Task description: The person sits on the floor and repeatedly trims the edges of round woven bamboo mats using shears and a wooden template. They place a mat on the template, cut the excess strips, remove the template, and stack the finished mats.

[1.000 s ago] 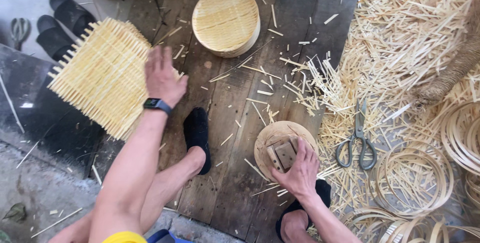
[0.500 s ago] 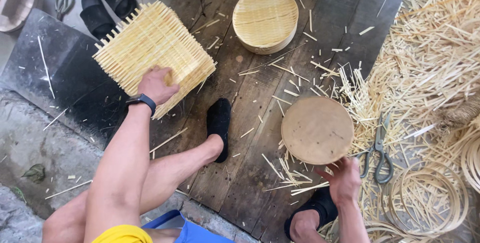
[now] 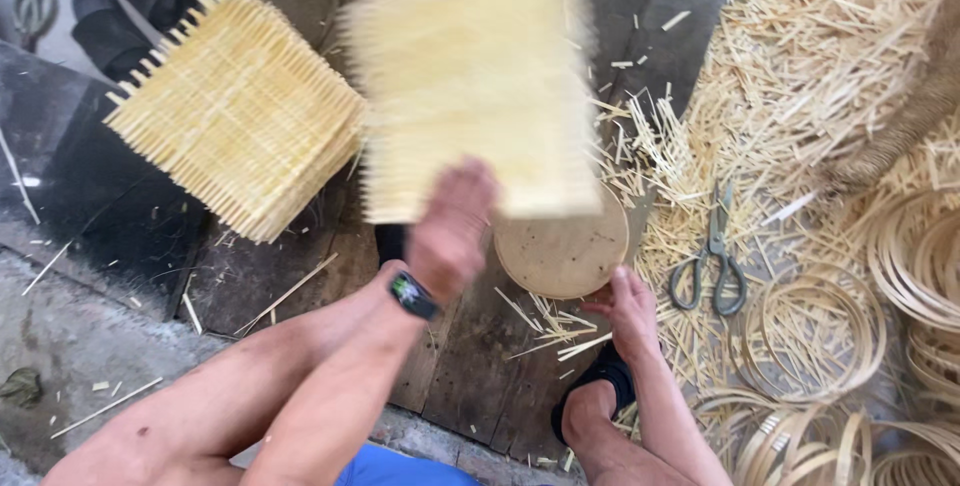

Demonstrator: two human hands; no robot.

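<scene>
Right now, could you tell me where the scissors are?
In the head view, the scissors lie on the right among bamboo strips, between the round wooden disc and the bamboo hoops.

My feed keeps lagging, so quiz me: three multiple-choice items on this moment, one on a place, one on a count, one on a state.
1. Where do the scissors lie?
A. on the strip litter right of the round disc
B. on the mat stack
C. in a hand

2. How many dark slippers show at top left?
A. one
B. two
C. four

3. What does the left hand hold?
A. nothing
B. scissors
C. a blurred woven mat

Key: 1 A, they rest beside the round disc; 2 B, a pair of slippers; 3 C, the woven mat is lifted.
</scene>
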